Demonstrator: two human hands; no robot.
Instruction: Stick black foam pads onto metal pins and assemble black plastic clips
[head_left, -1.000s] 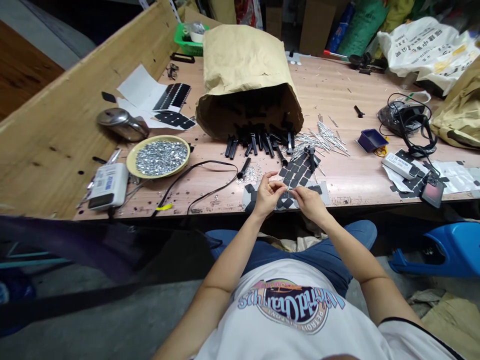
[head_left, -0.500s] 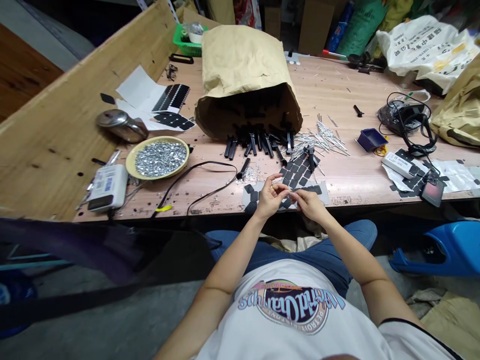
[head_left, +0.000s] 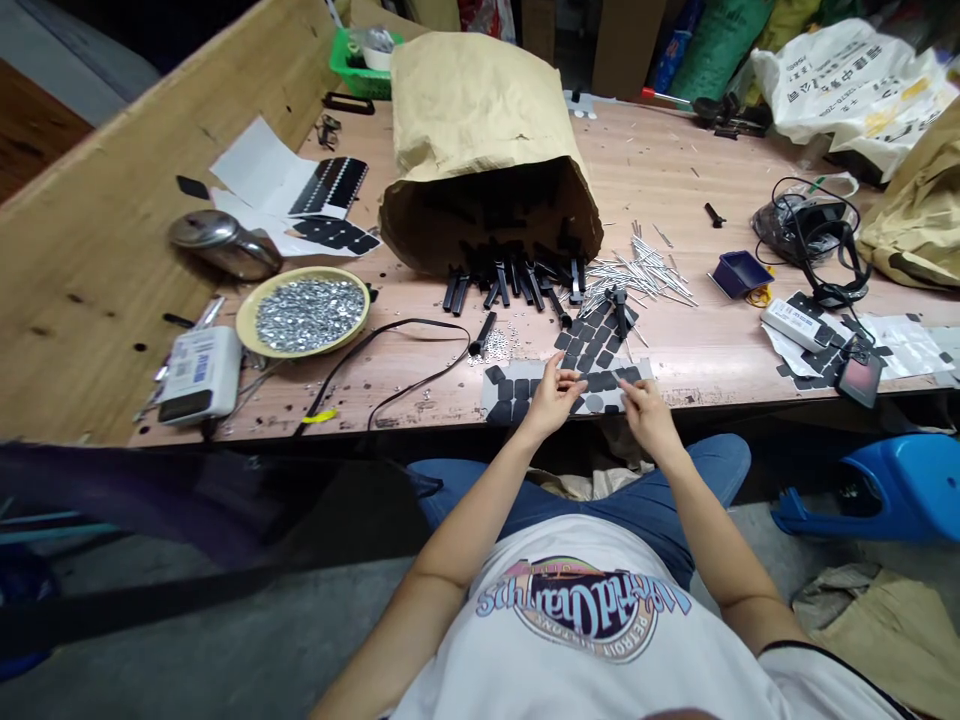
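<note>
Just over the table's front edge, my left hand [head_left: 553, 398] has its thumb and index finger brought together in a pinch. Whatever is between them is too small to make out. My right hand [head_left: 651, 418] is a short way to the right, also pinching, and its fingertips hide what they hold. Under both hands lies a grey backing sheet [head_left: 491, 392] with rows of black rounded pads [head_left: 519, 411]. More black pads [head_left: 592, 338] are spread just beyond it. A black plastic part [head_left: 619, 313] with a long stem rests on these.
A brown paper sack [head_left: 480, 110] spills black plastic parts [head_left: 517, 278]. Thin metal rods [head_left: 649, 270] are heaped right of it. A yellow bowl [head_left: 246, 338] of small metal pieces stands left, near a black strap [head_left: 420, 385]. A purple tray [head_left: 739, 275] sits right.
My hands were together at the fingertips and are now apart. The right one has moved to the right and a little toward me; the left has shifted slightly right.
</note>
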